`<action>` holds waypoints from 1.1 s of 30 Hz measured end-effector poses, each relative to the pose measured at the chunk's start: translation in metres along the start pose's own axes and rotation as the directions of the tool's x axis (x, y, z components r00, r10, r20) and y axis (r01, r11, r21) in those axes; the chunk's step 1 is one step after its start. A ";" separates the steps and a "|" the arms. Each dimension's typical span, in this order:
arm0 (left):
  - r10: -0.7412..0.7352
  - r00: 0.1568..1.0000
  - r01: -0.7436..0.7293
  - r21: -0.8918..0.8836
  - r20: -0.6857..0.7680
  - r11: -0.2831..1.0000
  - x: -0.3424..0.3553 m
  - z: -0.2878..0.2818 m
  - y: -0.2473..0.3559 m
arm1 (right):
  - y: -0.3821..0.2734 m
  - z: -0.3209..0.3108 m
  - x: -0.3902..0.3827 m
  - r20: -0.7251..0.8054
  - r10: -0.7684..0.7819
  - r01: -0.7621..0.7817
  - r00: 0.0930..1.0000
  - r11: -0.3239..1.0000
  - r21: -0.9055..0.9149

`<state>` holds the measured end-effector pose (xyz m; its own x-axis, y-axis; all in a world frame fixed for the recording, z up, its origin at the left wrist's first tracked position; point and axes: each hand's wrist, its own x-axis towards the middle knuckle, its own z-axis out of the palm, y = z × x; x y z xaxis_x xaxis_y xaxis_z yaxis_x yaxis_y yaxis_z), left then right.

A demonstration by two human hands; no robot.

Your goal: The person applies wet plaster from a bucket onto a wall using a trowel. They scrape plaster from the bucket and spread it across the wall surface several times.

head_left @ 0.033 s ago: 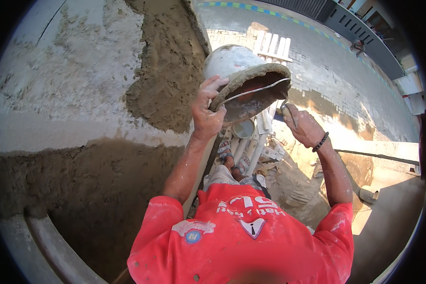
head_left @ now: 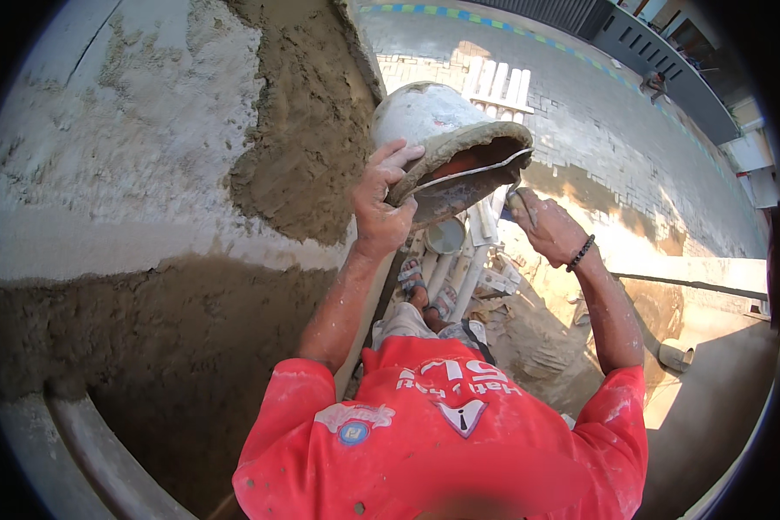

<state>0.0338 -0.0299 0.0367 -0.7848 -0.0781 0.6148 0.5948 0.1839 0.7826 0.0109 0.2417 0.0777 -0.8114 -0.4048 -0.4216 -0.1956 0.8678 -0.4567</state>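
A white bucket (head_left: 420, 113) with a mortar-crusted rim is tilted so that its mouth leans toward me; its wire handle (head_left: 472, 170) lies across the opening. My left hand (head_left: 383, 198) is closed on the left side of the rim, thumb below and fingers on the outer wall. By the right end of the mouth, my right hand (head_left: 550, 227) is closed around the handle of what looks like a trowel (head_left: 515, 201). A thin metal neck shows there, but its blade is hidden at the bucket. Wet mortar (head_left: 308, 130) covers part of the wall beside my left hand.
A rough plastered wall (head_left: 147, 147) fills the left side. Below me are a second bucket (head_left: 446, 236), pale planks (head_left: 470, 276) and my sandalled feet (head_left: 413, 276). Beyond lies a paved yard (head_left: 572, 113), with a slatted wooden piece (head_left: 498, 87) and a distant person (head_left: 655, 84).
My right hand has shifted slightly left and up, closer to the bucket's rim. The bucket's mouth has tipped a little, so less of its inside shows. My left hand keeps its hold.
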 end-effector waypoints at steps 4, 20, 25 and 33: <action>0.010 0.996 -0.005 -0.056 0.085 0.998 0.007 -0.003 0.008 | 0.014 0.012 0.028 0.201 -0.091 -0.016 0.975 0.879 0.476; -0.476 0.864 0.418 -0.296 -0.164 0.859 -0.006 -0.018 -0.028 | 0.004 0.106 0.030 0.316 -0.471 -0.348 0.823 0.021 0.937; -0.560 0.795 0.498 -0.277 -0.232 0.822 -0.023 -0.015 -0.055 | 0.003 0.106 0.033 0.388 -0.474 -0.431 0.791 0.018 0.902; -0.689 0.611 0.566 -0.394 -0.389 0.724 -0.054 -0.039 -0.069 | 0.002 0.115 0.016 0.312 -0.537 -0.439 0.783 -0.122 0.890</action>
<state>0.0424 -0.0767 -0.0466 -0.8221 -0.5554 -0.1257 0.0551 -0.2973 0.9532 0.0606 0.2041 -0.0202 -0.3586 -0.8734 -0.3295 0.8702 -0.1849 -0.4568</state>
